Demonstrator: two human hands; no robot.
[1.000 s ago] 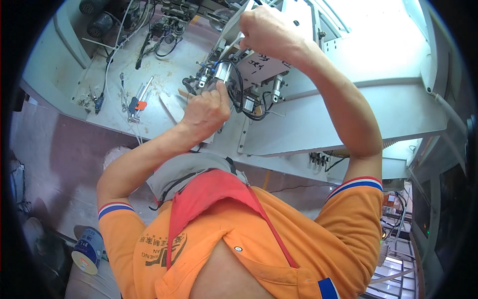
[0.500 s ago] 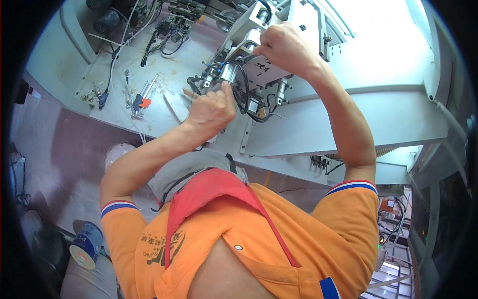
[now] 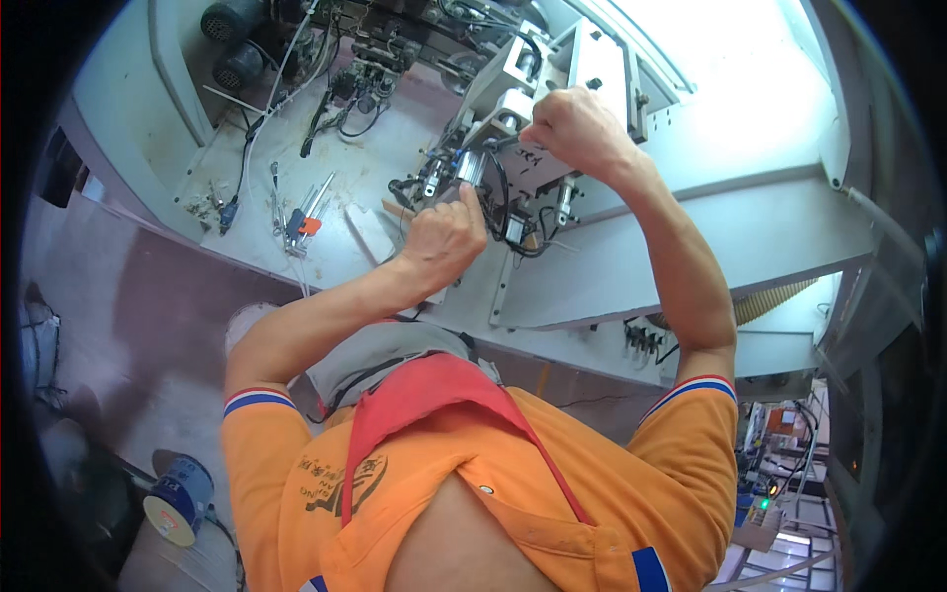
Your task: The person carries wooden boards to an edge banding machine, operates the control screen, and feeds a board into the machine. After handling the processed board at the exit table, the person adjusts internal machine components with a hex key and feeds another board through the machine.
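My left hand (image 3: 449, 237) is closed at the near end of a small silver cylinder (image 3: 471, 169). Its index finger reaches up to that cylinder while the other fingers curl under, hiding whatever they may hold. Higher and to the right, my right hand (image 3: 579, 130) makes a fist beside the machine's metal mounting block (image 3: 595, 61); its palm side is hidden. Black hoses (image 3: 503, 187) loop between the hands. A second small cylinder (image 3: 564, 202) hangs below my right wrist, near a grey plate with handwritten marks.
Loose hand tools (image 3: 299, 222), one with an orange part, lie on the white machine bed (image 3: 340, 192) at left. Motors (image 3: 237, 64) and cables stand at the far left. A slanted white panel (image 3: 612, 266) is under my right forearm. A blue tub (image 3: 180, 498) sits lower left.
The view has shifted, so the machine and both hands appear slightly lower and to the right. Both hands keep nearly the same pose at the same parts.
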